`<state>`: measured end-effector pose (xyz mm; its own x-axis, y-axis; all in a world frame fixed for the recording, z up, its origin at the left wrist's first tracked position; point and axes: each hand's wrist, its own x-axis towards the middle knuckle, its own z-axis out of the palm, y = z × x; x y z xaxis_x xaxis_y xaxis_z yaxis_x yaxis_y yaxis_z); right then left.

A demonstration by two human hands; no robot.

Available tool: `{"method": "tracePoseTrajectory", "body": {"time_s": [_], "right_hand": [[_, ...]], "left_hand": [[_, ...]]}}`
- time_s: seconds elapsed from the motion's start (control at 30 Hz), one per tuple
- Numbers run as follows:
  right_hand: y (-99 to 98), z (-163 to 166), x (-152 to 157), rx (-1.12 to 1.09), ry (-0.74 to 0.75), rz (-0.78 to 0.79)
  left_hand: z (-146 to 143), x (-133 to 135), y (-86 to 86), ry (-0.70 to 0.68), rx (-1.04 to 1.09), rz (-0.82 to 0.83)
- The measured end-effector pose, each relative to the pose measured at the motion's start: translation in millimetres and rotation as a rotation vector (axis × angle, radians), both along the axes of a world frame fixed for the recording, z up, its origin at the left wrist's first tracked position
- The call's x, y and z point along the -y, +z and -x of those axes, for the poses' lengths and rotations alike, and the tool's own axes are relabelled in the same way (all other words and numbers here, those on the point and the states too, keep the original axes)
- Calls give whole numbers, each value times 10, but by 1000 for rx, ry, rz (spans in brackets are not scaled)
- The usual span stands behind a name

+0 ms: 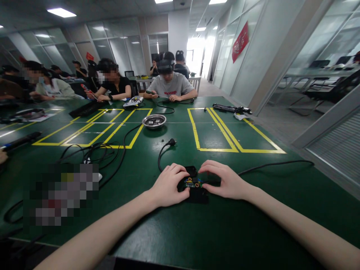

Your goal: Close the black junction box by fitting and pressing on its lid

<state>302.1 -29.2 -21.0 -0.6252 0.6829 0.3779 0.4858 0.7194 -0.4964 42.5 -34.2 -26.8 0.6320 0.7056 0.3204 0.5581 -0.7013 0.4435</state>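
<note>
A small black device with an exposed circuit board showing coloured parts lies on the green table in front of me. My left hand grips its left side with curled fingers. My right hand pinches its right side, fingers bent over the top. A black cable runs from the device off to the right. Another black cord with a plug lies just beyond my hands.
A metal bowl with small parts sits mid-table between yellow tape rectangles. Tangled black cables lie at left. Black tools rest at far right. Several people sit at the far and left sides.
</note>
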Motion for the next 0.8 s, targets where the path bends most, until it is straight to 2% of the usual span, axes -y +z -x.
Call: {"method": "tracePoseTrajectory", "body": {"time_s": [0.2, 0.5, 0.63, 0.8], "right_hand": [[-29, -100, -86, 79, 59, 24], [-91, 2, -64, 78, -12, -19], [-105, 20, -68, 69, -48, -60], [-138, 32, -70, 59, -84, -103]], "left_hand": [[0, -20, -18, -20, 15, -4], [11, -90, -67, -51, 49, -4], [30, -121, -3, -80, 88, -5], [188, -202, 130, -8, 70, -36]]}}
